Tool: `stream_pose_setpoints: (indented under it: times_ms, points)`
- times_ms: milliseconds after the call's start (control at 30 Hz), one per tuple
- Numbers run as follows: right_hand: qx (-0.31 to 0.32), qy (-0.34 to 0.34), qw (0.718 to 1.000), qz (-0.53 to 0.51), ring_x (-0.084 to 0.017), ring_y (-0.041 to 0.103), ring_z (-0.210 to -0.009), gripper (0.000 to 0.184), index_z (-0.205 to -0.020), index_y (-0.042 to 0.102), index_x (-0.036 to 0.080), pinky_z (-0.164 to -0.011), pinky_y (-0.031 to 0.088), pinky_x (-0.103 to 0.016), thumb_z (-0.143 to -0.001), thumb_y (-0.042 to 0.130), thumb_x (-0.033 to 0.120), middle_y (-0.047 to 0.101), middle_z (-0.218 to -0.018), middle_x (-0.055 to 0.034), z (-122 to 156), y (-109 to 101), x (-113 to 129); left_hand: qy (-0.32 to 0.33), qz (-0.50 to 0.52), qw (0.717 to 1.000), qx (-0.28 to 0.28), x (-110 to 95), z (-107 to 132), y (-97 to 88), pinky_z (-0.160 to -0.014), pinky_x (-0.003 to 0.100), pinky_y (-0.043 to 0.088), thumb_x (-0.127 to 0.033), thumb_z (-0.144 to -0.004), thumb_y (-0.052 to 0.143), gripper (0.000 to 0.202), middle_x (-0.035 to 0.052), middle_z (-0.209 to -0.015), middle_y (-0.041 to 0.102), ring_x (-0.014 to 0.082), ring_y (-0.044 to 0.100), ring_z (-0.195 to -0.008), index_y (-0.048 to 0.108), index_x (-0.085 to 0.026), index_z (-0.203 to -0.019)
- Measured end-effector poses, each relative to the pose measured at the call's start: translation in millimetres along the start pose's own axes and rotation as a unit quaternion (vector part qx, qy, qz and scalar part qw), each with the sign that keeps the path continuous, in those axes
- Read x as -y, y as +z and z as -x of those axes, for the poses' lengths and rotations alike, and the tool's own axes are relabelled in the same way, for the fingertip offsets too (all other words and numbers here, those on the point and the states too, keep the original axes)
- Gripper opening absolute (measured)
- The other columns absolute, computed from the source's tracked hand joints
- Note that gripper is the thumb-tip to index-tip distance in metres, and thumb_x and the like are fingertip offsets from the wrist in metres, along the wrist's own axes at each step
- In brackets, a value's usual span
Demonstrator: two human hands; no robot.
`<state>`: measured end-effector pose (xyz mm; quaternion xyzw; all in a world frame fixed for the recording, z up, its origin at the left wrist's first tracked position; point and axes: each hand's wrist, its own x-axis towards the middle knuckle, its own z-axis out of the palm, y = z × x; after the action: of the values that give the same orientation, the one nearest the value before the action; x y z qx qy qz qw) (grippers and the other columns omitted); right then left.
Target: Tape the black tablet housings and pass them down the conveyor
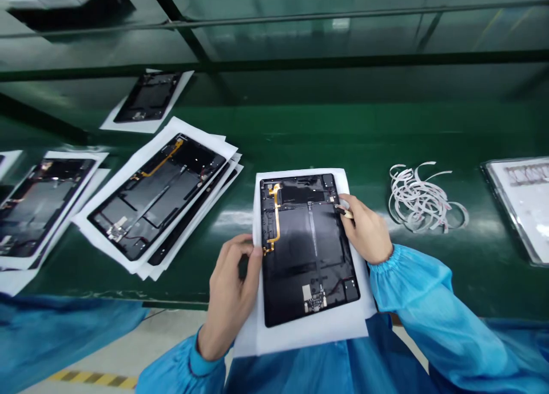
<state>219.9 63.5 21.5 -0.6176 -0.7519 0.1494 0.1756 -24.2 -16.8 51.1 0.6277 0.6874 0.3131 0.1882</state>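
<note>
A black tablet back housing (295, 262) with its inner side up lies on a white paper sheet (309, 334) in front of me, reaching over the table's front edge. An orange flex cable (277, 217) runs down its left side, and a small circuit board (315, 299) sits near its bottom. My left hand (234, 285) is closed on the housing's left edge, thumb on the rim. At the upper right edge, my right hand (366, 228) is closed around a small slim tool (344, 212), dark and pale yellow; its kind is unclear.
Stacked housings with paper sheets (158, 194) lie to the left, with more housings (43, 205) beyond. White curled strips (420, 199) are piled on the green table (309, 125) to the right, near a clear-covered sheet (523, 205). A blue sleeve (64, 337) shows at lower left.
</note>
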Motion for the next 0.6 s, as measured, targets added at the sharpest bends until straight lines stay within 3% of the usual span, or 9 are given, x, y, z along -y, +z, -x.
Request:
stream_pose_setpoints:
  times_ms: [133,233,333,467,600]
  points:
    - [0.005,0.011,1.000,-0.002,-0.022,0.071,-0.078,0.034,-0.128,0.055,0.020,-0.062,0.047,-0.030,-0.098,0.041,0.022,0.071,-0.115,-0.0072,1,0,1,-0.072,0.108,0.991,0.039,-10,-6,-4.5,-0.058,0.026,0.044,-0.036,-0.099,0.047,0.025,0.0024,-0.093,0.063,0.0164,0.059,-0.072,0.045,-0.023,-0.077]
    - [0.002,0.013,1.000,-0.027,-0.022,0.070,-0.077,0.032,-0.128,0.054,0.019,-0.061,0.044,-0.029,-0.097,0.045,0.026,0.071,-0.112,-0.0068,1,0,1,-0.041,0.051,0.997,0.047,-1,-13,-0.5,-0.069,0.031,0.047,-0.036,-0.097,0.050,0.023,0.0062,-0.104,0.061,0.0215,0.061,-0.091,0.046,-0.022,-0.079]
    - [-0.007,0.018,0.998,-0.053,-0.019,0.068,-0.070,0.024,-0.112,0.059,0.019,-0.058,0.041,-0.027,-0.097,0.048,0.034,0.073,-0.096,-0.0054,-1,-4,1,-0.007,-0.062,0.998,0.030,16,-15,5.1,-0.088,0.044,0.045,-0.039,-0.093,0.055,0.018,0.0132,-0.117,0.055,0.0319,0.053,-0.115,0.051,-0.021,-0.092]
    - [0.025,0.043,0.998,-0.028,-0.017,0.060,-0.056,0.030,-0.079,0.058,0.021,-0.053,0.035,-0.026,-0.097,0.047,0.042,0.064,-0.067,-0.0020,5,-20,-3,-0.002,-0.112,0.992,0.055,30,-6,9.4,-0.093,0.052,0.041,-0.037,-0.096,0.050,0.019,0.0138,-0.114,0.055,0.0338,0.051,-0.116,0.057,-0.021,-0.093]
    - [0.100,0.052,0.992,-0.059,-0.016,0.058,-0.052,0.037,-0.073,0.057,0.022,-0.050,0.037,-0.026,-0.097,0.046,0.048,0.061,-0.060,0.0000,25,-37,-4,-0.005,-0.096,0.994,0.049,26,1,12.4,-0.095,0.051,0.039,-0.033,-0.097,0.048,0.019,0.0124,-0.113,0.055,0.0330,0.049,-0.120,0.060,-0.021,-0.089]
